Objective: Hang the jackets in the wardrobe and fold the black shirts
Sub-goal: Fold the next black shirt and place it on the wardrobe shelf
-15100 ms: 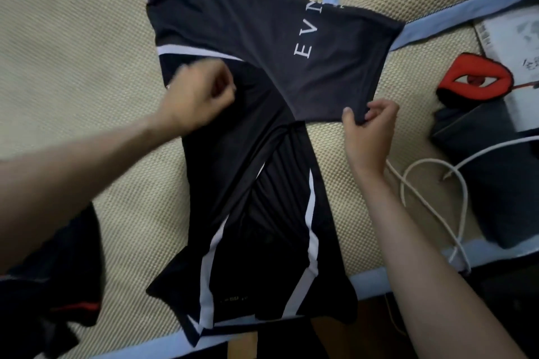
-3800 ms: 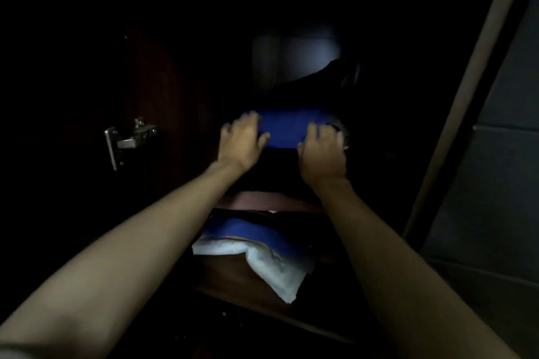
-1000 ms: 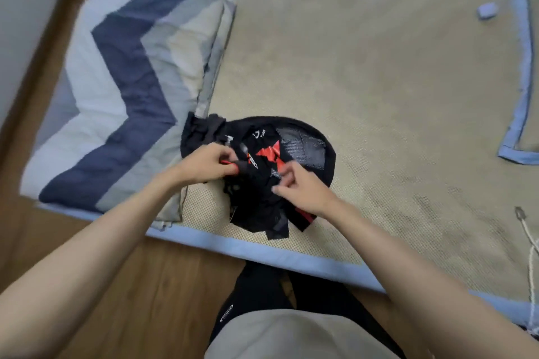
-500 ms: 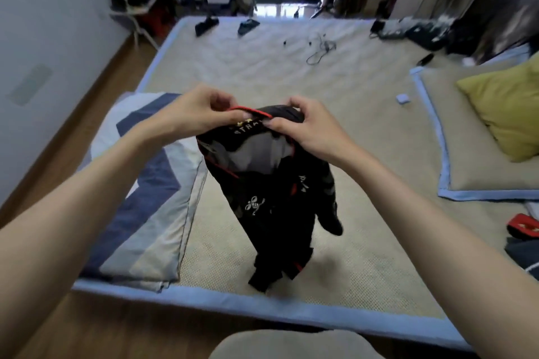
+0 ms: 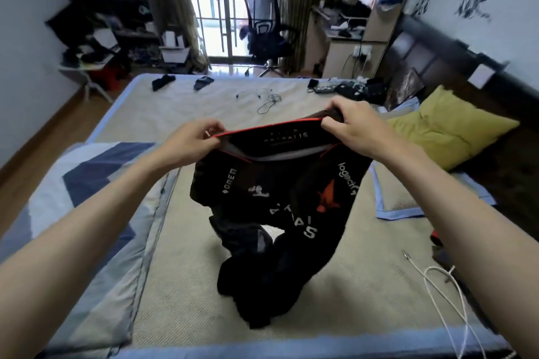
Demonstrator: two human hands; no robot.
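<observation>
The black jersey (image 5: pixel 280 207), a second ago bunched on the bed mat (image 5: pixel 186 271), now hangs lifted and spread, its tail still touching the mat. Left hand (image 5: pixel 194 141) and right hand (image 5: pixel 354 125) each pinch its red-trimmed edge, so folding this shirt is likely just beginning.

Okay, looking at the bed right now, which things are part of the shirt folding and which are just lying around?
In use: black shirt, left hand, right hand.
Lying about: yellow pillow, striped quilt, white cable, office chair.
</observation>
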